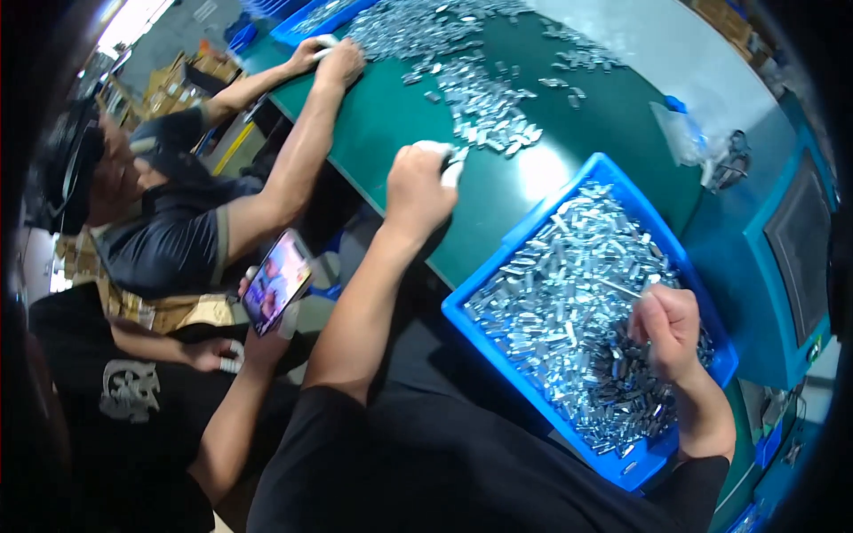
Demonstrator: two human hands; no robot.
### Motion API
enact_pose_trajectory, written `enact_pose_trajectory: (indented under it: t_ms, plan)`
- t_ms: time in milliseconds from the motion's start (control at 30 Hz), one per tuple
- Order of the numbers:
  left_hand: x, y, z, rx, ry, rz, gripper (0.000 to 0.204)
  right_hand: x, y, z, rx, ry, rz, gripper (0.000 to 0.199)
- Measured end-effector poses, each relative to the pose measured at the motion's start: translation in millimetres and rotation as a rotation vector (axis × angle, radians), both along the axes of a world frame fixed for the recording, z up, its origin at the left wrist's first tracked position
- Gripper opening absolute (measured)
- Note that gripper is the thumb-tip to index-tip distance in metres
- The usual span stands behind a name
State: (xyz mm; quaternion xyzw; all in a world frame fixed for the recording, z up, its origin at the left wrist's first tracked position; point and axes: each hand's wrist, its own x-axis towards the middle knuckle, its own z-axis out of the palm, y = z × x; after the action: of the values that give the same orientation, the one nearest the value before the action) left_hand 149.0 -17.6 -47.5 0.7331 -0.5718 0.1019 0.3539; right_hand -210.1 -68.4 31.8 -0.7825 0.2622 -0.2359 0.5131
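My left hand (419, 191), with white covers on its fingertips, is closed in a pinch over the green tabletop. It is beside the near end of a trail of small shiny metal pieces (489, 111); what lies between its fingertips is too small to make out. My right hand (668, 330) is closed around a thin metal rod (620, 289), which points left over the blue bin (524, 364). Beneath that hand, the bin is filled with many small, narrow, silvery metal pieces (569, 302). Some of them are hidden by the hand and wrist.
A large heap of metal pieces (418, 31) covers the far green table (373, 115). A co-worker's hands (339, 62) work at it. Nearer left, another person holds a phone (277, 280). A clear plastic bag (680, 133) and a teal machine (782, 258) are at the right.
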Motion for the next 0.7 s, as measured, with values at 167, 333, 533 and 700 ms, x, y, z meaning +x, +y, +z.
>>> enact_pose_trajectory:
  t_ms: [167,333,533,700]
  plan:
    - [11,-3,-5,-0.016,0.002,0.065,0.011,-2,1,-4,0.011,0.004,-0.006,0.045]
    - [13,0,0,0.076,-0.008,0.107,0.011,-1,1,-9,0.013,0.009,0.004,0.045]
    - [16,-7,-2,0.076,-0.04,0.119,0.011,-3,1,-11,0.006,0.013,0.012,0.045]
    - [19,-4,7,0.246,0.013,0.158,0.016,-2,2,-8,0.026,0.019,-0.007,0.046]
